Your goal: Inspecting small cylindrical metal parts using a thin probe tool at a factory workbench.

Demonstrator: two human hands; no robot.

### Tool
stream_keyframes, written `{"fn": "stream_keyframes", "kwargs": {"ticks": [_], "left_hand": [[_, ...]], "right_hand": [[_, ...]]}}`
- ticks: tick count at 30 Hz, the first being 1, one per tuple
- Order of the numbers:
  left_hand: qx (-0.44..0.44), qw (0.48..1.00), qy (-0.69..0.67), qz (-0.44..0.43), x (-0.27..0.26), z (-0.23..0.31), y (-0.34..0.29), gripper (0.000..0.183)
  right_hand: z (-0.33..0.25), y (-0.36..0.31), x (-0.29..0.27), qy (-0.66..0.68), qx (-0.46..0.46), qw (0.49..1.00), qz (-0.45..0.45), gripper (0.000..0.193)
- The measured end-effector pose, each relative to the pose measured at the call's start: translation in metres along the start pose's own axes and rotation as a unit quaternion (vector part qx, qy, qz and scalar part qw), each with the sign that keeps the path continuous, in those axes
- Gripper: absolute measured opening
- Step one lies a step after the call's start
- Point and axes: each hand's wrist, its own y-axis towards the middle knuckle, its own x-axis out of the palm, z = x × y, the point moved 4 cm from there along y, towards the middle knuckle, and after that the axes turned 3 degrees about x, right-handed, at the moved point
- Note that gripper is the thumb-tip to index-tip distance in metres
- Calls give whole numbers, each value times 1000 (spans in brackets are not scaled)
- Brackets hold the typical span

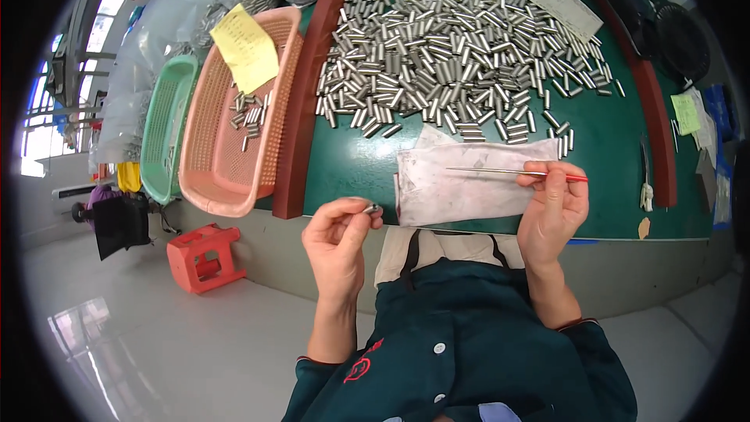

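My left hand (pixel 337 242) is closed, pinching a small metal pin (pixel 373 209) between thumb and fingers at the table's front edge. Most of that pin is covered by the fingers. In my closed right hand (pixel 553 207) is a slender metal tool (pixel 480 169) with a red handle, its thin shaft pointing left; its exact kind cannot be made out. The shaft hovers over or rests on a stained whitish cloth (pixel 461 195) spread between my hands. Beyond the cloth, a large heap of short silvery metal pins (pixel 445 55) covers the green tabletop (pixel 344 164).
Dark red wooden rails (pixel 301 109) border the table. On the left stand a pink basket (pixel 215 164) holding some pins and a yellow paper (pixel 246 47), and a green basket (pixel 160 133). A written card (pixel 564 9) lies on the heap. A red stool (pixel 205 258) stands on the floor.
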Motion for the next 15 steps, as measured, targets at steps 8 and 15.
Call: {"fn": "stream_keyframes", "kwargs": {"ticks": [8,15], "left_hand": [[-79,963,-234,112,-59,-31,-39,13],[-53,965,-233,110,-89,-65,-52,12]], "right_hand": [[-2,-1,-3,-55,-5,998,-2,15],[-1,-2,4,-74,1,997,-10,16]]}}
